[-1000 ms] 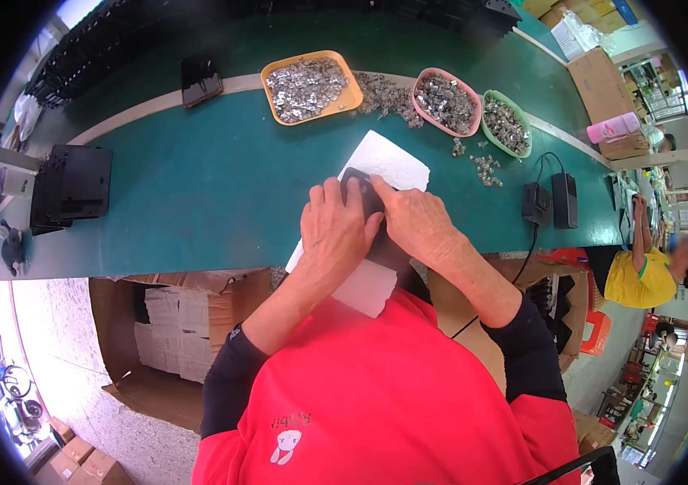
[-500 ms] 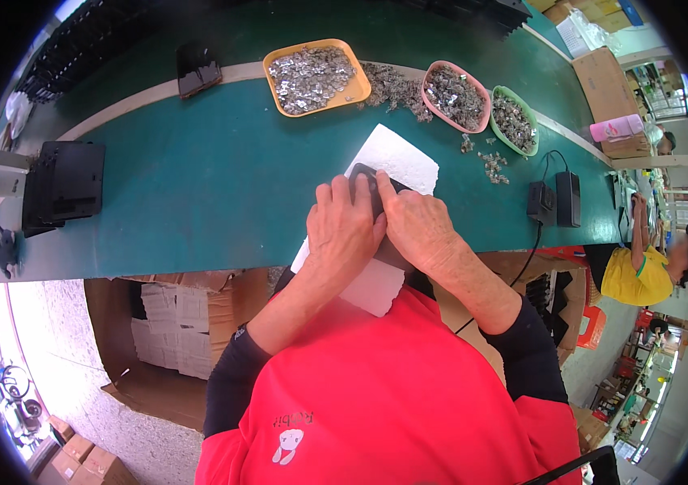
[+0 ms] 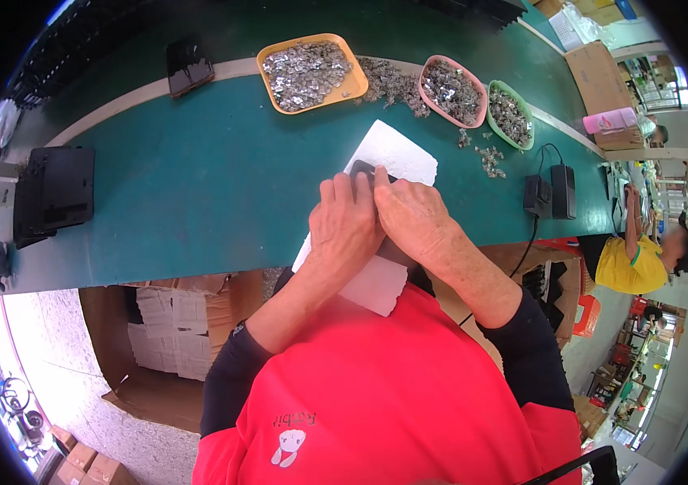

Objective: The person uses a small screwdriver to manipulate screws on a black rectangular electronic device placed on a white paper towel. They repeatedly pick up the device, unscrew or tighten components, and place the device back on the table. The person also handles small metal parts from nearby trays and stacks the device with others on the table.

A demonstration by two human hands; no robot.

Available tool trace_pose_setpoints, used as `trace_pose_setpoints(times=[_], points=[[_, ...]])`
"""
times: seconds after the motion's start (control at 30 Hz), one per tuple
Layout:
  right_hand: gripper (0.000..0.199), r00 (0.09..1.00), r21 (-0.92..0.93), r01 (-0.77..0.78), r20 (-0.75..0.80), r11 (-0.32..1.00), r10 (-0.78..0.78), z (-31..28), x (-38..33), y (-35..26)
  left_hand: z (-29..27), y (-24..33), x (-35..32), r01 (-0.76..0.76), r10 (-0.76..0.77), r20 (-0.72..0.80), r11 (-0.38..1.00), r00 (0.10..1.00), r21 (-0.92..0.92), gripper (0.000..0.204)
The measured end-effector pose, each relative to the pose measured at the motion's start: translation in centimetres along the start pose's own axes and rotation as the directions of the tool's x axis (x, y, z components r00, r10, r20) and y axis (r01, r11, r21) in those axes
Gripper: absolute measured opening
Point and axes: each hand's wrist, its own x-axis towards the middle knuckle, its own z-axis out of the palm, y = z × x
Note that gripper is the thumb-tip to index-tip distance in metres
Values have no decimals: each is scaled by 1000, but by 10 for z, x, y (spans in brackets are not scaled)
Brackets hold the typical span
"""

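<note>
Both hands are together over a black plastic part (image 3: 362,168) lying on a white foam sheet (image 3: 396,152) at the table's near edge. My left hand (image 3: 342,230) is closed on the part from the left, fingers pointing away from me. From the right, my right hand (image 3: 414,217) presses on its far end with bent fingers against the left fingers. Most of the part is under my hands, so its full shape is hidden. Whether a small piece sits between my right fingertips cannot be seen.
Beyond the sheet stand a yellow tray (image 3: 358,83), a pink basket (image 3: 483,103) and a green basket (image 3: 528,129), all holding small metal clips. Loose clips (image 3: 396,85) lie between them. Black housings (image 3: 57,190) are at left, black power adapters (image 3: 564,192) at right. A co-worker (image 3: 628,263) is at far right.
My right fingers have drawn in closer to the left hand and bent more over the part. The whole view has shifted slightly; the part and sheet stay put under my hands.
</note>
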Motion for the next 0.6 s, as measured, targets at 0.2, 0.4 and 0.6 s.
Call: trace_pose_setpoints(times=[0.2, 0.4, 0.6], points=[[19, 995, -40, 96, 41, 995, -94, -11, 10, 3, 0, 0, 2, -19, 19, -11, 999, 1000, -34, 41], [20, 988, 36, 98, 115, 995, -101, -25, 11, 18, -3, 3, 1, 40, -40, 29, 999, 999, -3, 46], [36, 996, 140, -49, 78, 989, 38, -12, -9, 27, -4, 3, -3, 61, -60, 38, 998, 997, -8, 47]])
